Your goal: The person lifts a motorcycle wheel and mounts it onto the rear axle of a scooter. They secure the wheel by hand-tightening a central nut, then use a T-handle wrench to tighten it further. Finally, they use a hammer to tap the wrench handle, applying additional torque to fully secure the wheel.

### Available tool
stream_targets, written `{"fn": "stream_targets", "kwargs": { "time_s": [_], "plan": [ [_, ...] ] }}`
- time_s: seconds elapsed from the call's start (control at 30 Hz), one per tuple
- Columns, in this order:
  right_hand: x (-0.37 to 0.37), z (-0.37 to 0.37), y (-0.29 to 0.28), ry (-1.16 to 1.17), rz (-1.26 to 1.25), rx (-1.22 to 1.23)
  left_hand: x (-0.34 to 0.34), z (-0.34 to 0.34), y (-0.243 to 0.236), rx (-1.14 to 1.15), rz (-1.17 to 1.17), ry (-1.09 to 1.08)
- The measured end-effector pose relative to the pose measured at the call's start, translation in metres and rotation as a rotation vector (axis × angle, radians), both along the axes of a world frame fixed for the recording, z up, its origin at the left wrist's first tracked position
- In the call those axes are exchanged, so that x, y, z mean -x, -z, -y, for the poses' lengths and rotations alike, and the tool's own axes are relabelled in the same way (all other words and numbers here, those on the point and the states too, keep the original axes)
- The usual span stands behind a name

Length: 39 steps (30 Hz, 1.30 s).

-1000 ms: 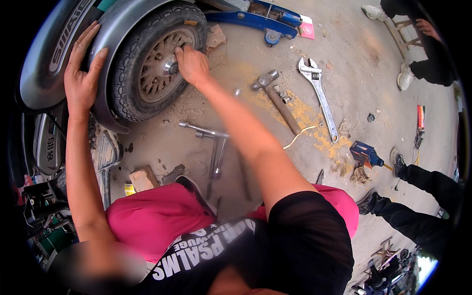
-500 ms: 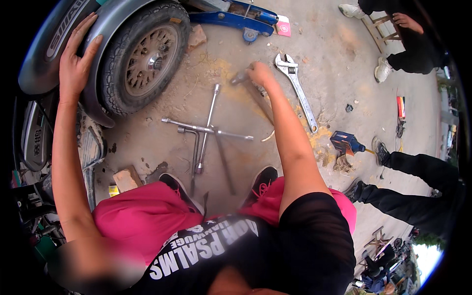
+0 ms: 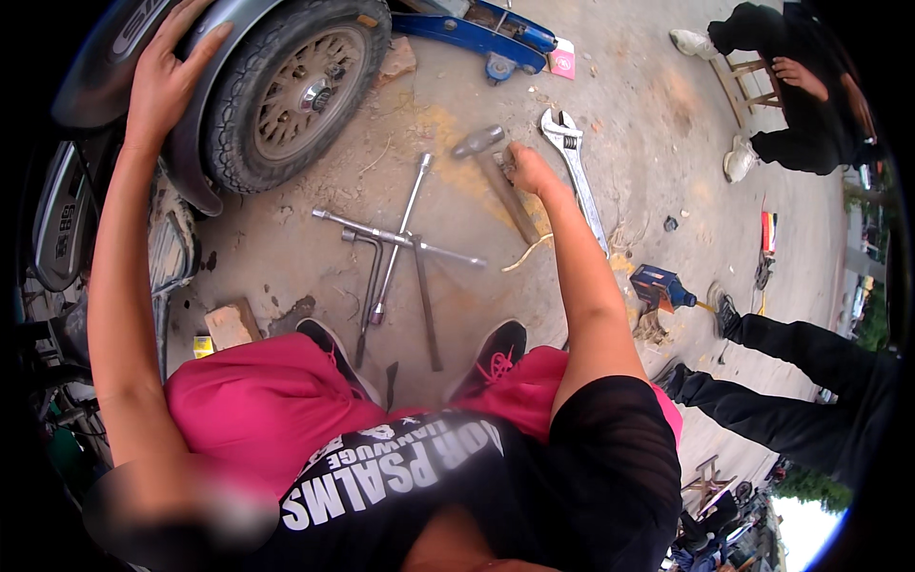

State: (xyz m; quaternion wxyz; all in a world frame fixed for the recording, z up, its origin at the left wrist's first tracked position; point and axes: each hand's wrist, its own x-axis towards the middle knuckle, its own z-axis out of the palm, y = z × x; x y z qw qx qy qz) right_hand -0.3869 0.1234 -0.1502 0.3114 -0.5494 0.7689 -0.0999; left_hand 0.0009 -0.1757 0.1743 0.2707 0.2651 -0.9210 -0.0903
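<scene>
My left hand (image 3: 172, 81) rests with fingers spread on the grey fender (image 3: 214, 71) above a tyred wheel (image 3: 295, 105). On the ground ahead lies a hammer (image 3: 505, 186), its head pointing away to the left. My right hand (image 3: 532, 172) is just right of the hammer's handle, fingers loosely bent and partly hidden, and seems apart from it. Beyond that hand is a large adjustable wrench (image 3: 578, 176). A four-way lug wrench (image 3: 386, 234) lies in front of me, with a bent socket wrench (image 3: 370, 286) and a dark bar (image 3: 426, 310) against it.
A blue floor jack (image 3: 472, 40) lies past the wheel, near a brick (image 3: 396, 59). Another brick (image 3: 232, 325) is by my left knee. A blue-and-black object with a yellow tip (image 3: 664, 288) lies to the right. Two other people (image 3: 810, 338) are on the right side.
My right hand has moved right, away from the hammer's head. The hammer, blurred before, now lies still. My left hand stays on the fender, and the view has shifted slightly.
</scene>
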Motion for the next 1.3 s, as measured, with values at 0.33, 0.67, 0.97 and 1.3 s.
{"fn": "stream_targets", "kwargs": {
  "time_s": [0.33, 0.67, 0.97, 1.3],
  "plan": [
    [0.017, 0.008, -0.025, 0.608, 1.221, 0.087, 0.015, -0.026, -0.019, -0.057, 0.014, -0.099],
    [-0.234, 0.136, -0.118, 0.64, 1.302, 0.31, 0.012, -0.024, -0.02, -0.008, 0.024, -0.107],
    [-0.31, 0.167, -0.129, 0.738, 1.316, 0.569, 0.008, -0.021, -0.017, -0.023, -0.029, -0.071],
    [-0.32, 0.168, -0.133, 0.744, 1.236, 0.583, 0.006, -0.02, -0.017, 0.007, -0.035, -0.054]
  ]
}}
